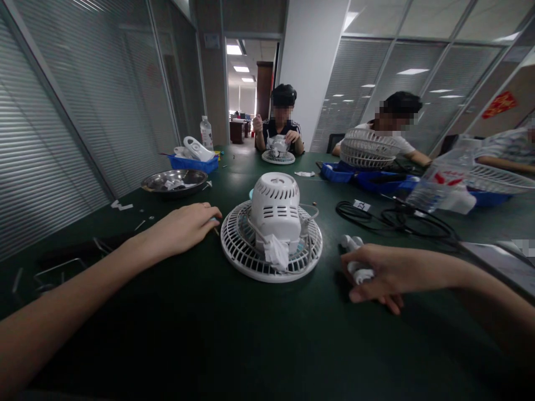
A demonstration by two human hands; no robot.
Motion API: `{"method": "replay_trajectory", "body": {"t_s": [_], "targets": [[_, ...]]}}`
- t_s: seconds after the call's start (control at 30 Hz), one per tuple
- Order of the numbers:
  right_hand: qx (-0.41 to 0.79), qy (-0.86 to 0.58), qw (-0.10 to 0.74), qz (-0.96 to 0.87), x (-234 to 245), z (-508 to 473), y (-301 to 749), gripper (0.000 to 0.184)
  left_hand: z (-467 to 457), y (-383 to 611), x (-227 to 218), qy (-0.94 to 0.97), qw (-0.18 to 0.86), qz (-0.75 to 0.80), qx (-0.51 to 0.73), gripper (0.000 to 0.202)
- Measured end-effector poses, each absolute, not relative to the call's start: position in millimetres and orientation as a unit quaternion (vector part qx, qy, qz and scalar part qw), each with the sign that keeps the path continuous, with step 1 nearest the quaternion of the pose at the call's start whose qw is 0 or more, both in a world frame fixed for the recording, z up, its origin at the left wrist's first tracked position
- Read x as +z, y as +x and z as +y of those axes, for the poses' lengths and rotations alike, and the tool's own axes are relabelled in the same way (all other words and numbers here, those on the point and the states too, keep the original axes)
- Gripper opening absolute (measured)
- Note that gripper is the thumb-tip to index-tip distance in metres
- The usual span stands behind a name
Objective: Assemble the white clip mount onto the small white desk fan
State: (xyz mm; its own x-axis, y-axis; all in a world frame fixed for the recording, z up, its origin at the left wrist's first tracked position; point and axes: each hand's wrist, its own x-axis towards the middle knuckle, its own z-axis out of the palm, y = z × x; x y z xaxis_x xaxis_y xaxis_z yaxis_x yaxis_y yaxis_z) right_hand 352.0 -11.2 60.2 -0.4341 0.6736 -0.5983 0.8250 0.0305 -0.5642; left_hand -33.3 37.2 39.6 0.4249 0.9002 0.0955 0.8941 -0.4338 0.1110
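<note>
A white fan motor housing with vent slots stands upright on a round white fan grille at the middle of the table. A crumpled white wrapping and thin cables hang about its base. Left of the grille, my left hand is low over the table, its fingers drawn together. Something small shows at those fingertips, too unclear to name. On the right, my right hand closes around a small white knobbed plastic part, close to the tabletop.
A metal bowl and a blue tray with white parts stand at left. Black cable, a large plastic bottle and a tablet-like device lie right. Co-workers sit across and to the right with fan parts.
</note>
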Motion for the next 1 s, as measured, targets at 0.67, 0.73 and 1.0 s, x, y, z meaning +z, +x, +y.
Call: {"method": "replay_trajectory", "body": {"t_s": [0.67,0.73,1.0], "targets": [[-0.557,0.315,-0.386,0.664,62.4,-30.2,321.5,0.036,0.3,5.7,53.4,0.817,0.270,0.432,0.271,0.030],[-0.530,0.301,-0.380,0.695,57.0,-31.9,318.1,0.029,-2.9,9.3,53.3,0.823,0.303,0.417,0.238,0.031],[-0.528,0.307,-0.316,0.726,37.4,-41.7,297.0,0.035,-20.2,22.7,48.4,0.846,0.350,0.355,0.188,0.026]]}}
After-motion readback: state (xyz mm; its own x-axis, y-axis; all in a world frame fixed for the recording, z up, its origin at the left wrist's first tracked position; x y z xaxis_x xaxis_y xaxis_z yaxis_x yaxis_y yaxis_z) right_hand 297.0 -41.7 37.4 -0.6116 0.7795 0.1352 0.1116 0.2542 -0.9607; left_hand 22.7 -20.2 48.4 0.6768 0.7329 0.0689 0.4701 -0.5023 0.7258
